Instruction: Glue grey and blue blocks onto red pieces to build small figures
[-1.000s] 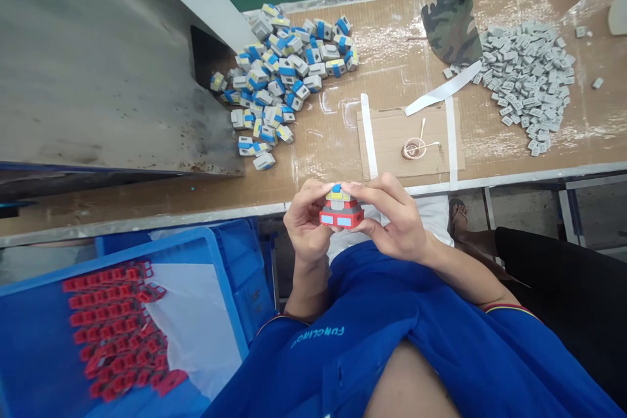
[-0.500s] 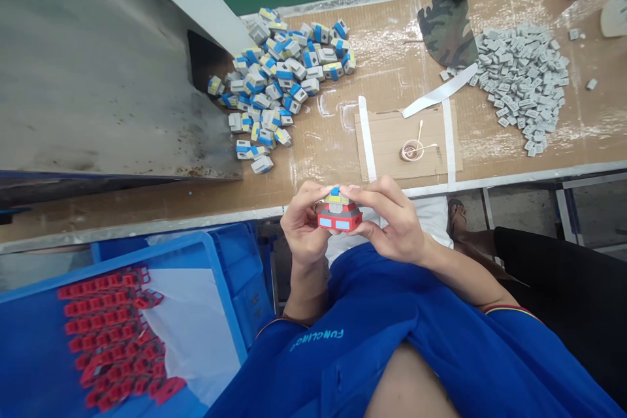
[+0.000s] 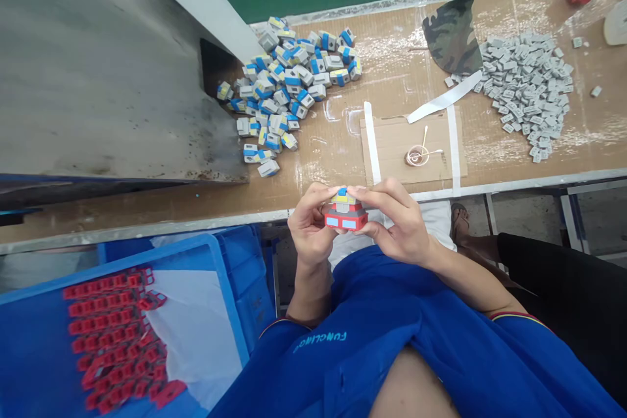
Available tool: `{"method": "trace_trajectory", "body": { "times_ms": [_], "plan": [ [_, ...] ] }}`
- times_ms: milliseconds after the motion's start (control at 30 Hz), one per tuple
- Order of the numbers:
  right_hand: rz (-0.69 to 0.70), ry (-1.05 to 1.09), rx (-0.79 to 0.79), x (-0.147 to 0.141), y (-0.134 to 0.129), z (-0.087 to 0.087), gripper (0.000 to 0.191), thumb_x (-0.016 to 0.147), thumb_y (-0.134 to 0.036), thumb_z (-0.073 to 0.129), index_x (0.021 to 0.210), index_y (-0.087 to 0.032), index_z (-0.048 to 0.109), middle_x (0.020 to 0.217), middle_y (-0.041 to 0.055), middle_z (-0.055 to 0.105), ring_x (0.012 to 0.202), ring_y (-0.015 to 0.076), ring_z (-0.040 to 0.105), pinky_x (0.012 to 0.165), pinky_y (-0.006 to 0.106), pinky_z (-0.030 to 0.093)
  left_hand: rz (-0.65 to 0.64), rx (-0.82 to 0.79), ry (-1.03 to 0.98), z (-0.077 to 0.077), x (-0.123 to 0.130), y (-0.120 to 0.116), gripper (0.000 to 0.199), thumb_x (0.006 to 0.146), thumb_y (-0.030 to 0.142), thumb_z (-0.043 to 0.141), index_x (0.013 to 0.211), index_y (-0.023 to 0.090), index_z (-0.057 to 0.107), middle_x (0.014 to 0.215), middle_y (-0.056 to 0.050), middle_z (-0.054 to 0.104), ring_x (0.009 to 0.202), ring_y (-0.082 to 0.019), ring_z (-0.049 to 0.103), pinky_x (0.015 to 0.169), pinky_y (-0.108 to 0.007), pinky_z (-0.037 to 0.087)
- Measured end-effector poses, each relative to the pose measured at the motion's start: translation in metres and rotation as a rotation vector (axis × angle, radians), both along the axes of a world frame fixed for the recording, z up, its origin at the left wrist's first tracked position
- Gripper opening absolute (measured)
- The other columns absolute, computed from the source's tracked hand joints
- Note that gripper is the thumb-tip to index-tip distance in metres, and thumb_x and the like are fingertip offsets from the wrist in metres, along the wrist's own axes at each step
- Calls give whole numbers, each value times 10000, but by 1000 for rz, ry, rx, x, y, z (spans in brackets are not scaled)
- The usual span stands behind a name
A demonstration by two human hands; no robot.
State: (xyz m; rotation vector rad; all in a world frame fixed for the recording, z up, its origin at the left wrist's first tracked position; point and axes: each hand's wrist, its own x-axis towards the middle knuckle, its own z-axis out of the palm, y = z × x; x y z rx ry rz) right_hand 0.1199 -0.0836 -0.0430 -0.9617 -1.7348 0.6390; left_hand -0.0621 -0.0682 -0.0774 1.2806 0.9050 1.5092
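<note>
Between my two hands is a small toy part, red below with light-blue window panels, dark grey above that, and a light-grey, yellow and blue piece on top. My left hand grips its left side, fingers bent over the top piece and thumb low. From the right, my right hand pinches it, forefinger on the top piece and thumb at the red base. On the table beyond lies a piece of cardboard with a small round cup and cotton swabs on it.
A heap of grey, blue and yellow parts lies at the back left, beside a metal box. Small grey pieces are piled right, near camouflage cloth. A blue crate holds rows of red parts. Another person's leg is at right.
The whole view has shifted slightly, so things appear a little further right and the table a little lower. Both hands keep the same grip on the toy part.
</note>
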Motion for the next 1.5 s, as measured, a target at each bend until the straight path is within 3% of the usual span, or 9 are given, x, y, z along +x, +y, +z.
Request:
{"method": "trace_trajectory", "body": {
  "times_ms": [600, 1000, 1200, 1500],
  "plan": [
    [-1, 9, 18, -1, 0, 1, 518, 1099, -400, 618, 1594, -259, 559, 1070, 70, 687, 932, 221, 655, 827, 382, 623, -19, -18, -8, 2, 1, 1, 515, 727, 538, 1001, 1146, 277, 853, 870, -4, 689, 550, -44, 518, 484, -162, 408],
    [-4, 30, -6, -1, -3, 0, 490, 1113, -417, 582, 1581, -275, 562, 1058, 76, 674, 917, 221, 648, 817, 374, 631, -62, 23, 7, 8, 3, 0, 487, 792, 481, 974, 1239, 334, 846, 912, 3, 684, 568, -41, 550, 485, -157, 426],
    [-13, 57, 19, -7, -6, -7, 505, 1136, -442, 515, 1612, -275, 515, 1124, 97, 652, 978, 232, 659, 817, 380, 658, -100, 98, -3, 10, 3, 6, 472, 820, 403, 966, 1267, 331, 831, 906, -15, 677, 716, -97, 644, 609, -177, 542],
    [31, 113, 12, -8, -3, -11, 519, 1135, -472, 518, 1622, -296, 492, 1263, 119, 631, 1099, 240, 674, 792, 358, 673, -59, 120, 68, 9, -3, 2, 525, 798, 439, 978, 1281, 312, 818, 1000, -42, 696, 849, -140, 684, 695, -219, 586]
  ]
}}
